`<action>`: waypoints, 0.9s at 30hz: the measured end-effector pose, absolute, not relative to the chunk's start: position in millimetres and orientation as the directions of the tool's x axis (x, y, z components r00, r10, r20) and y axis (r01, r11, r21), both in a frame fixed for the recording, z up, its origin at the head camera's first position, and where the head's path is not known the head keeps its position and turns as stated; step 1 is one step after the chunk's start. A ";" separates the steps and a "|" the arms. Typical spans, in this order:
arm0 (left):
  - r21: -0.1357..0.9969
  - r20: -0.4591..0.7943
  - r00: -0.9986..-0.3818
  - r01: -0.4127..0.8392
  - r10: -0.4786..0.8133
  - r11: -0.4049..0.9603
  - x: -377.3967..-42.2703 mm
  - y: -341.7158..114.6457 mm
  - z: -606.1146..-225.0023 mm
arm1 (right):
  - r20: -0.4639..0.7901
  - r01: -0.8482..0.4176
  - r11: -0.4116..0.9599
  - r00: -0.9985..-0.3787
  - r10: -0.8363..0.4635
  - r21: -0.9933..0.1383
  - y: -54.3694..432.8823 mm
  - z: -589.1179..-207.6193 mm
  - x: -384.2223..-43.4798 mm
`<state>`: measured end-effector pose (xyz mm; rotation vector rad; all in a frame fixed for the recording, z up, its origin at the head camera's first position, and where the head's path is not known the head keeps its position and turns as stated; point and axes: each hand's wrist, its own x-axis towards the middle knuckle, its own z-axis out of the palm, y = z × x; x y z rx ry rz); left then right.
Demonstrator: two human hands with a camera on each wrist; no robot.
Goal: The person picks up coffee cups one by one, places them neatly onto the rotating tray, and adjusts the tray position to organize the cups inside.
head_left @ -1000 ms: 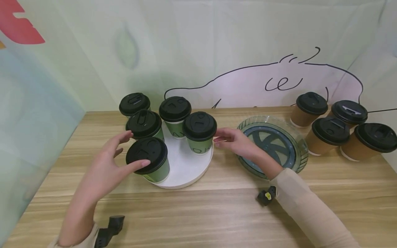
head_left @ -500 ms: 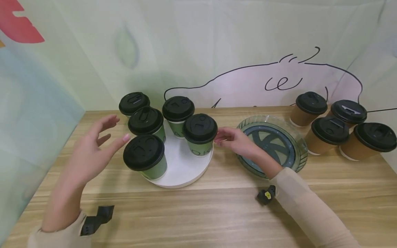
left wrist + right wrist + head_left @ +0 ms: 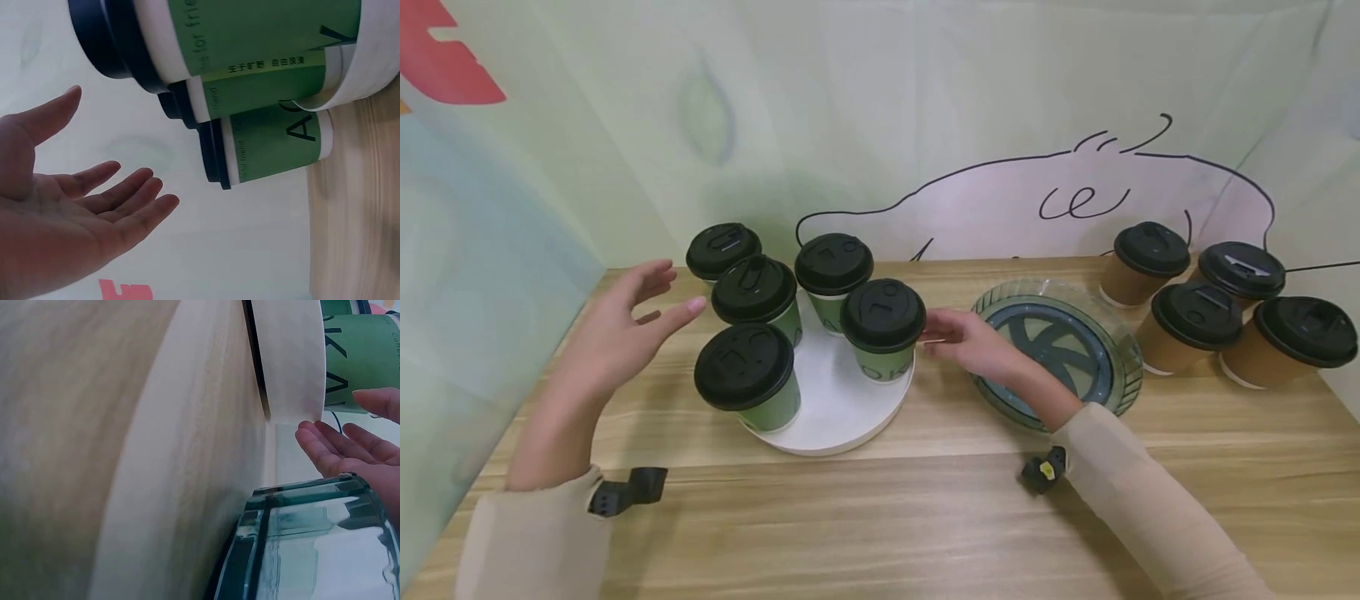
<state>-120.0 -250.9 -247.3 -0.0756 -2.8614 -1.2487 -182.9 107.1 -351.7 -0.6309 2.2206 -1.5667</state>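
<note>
In the head view my left hand hovers left of the cups, fingers spread and holding nothing. Nearest it are a front green paper cup with a black lid and a green cup behind that. Both stand on a white round stand, along with a back green cup and a right green cup. My right hand reaches in from the right with extended fingers. Its fingertips are right at the stand's rim in the right wrist view, beside the right cup.
Another lidded green cup stands on the table behind the stand. A ribbed clear glass dish lies under my right forearm. Several brown lidded cups group at the far right. A printed backdrop rises behind the table.
My left hand has drawn away from the front cup, leftward and back. The cups on the stand have shifted round: front one left, back one right, right one nearer. The right hand stays put.
</note>
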 end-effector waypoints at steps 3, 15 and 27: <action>0.720 0.011 -1.000 0.027 0.028 0.694 -124.5 -253.1 -249.1 | -0.020 -0.162 0.288 -0.842 -0.540 -0.944 107.0 -351.5 -182.7; 0.680 -0.059 -0.998 -0.032 0.011 0.732 -144.9 -263.6 -251.0 | -0.002 -0.163 0.277 -0.860 -0.510 -0.947 107.5 -351.5 -181.3; 0.694 -0.096 -0.995 -0.041 0.036 0.719 -161.2 -269.7 -262.9 | -0.012 -0.162 0.281 -0.848 -0.529 -0.946 107.3 -350.9 -181.8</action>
